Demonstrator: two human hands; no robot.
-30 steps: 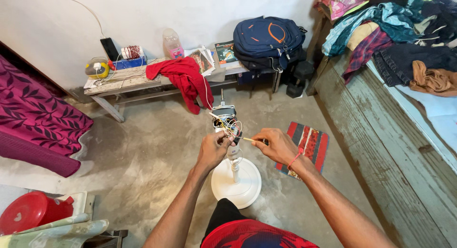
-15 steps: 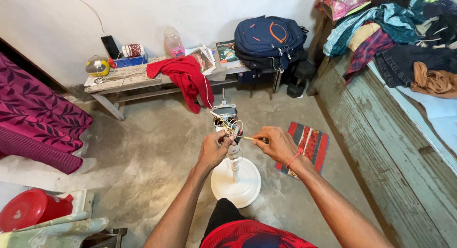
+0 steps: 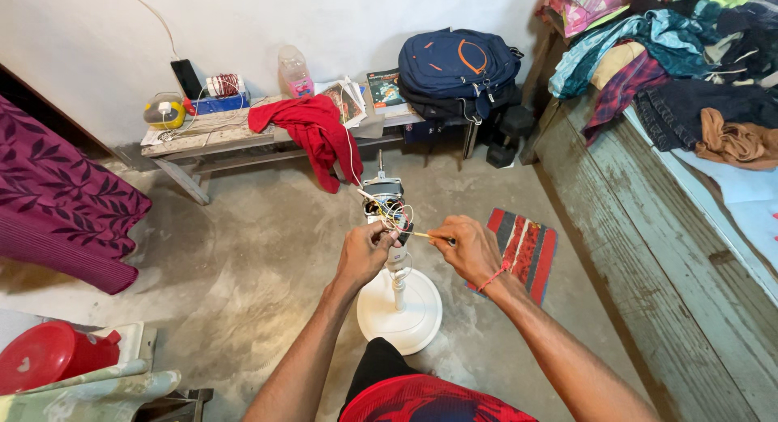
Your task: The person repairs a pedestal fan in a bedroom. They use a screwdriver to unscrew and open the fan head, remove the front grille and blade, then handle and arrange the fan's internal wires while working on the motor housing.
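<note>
A bare fan motor (image 3: 383, 192) with loose yellow and white wires (image 3: 392, 214) sits on top of a white pole rising from a round white base (image 3: 402, 314) on the concrete floor. My left hand (image 3: 362, 252) grips the pole and wires just below the motor. My right hand (image 3: 466, 248) pinches a thin stick-like tool (image 3: 421, 235), its tip pointing left into the wires. A white cord (image 3: 350, 152) runs from the motor up to the bench.
A low wooden bench (image 3: 212, 136) along the wall carries a red cloth (image 3: 312, 131), a bottle (image 3: 295, 72), books and a blue backpack (image 3: 459, 64). A striped mat (image 3: 528, 248) lies to the right. Clothes are heaped on the wooden platform (image 3: 624, 203). A purple bedspread (image 3: 57, 211) is on the left.
</note>
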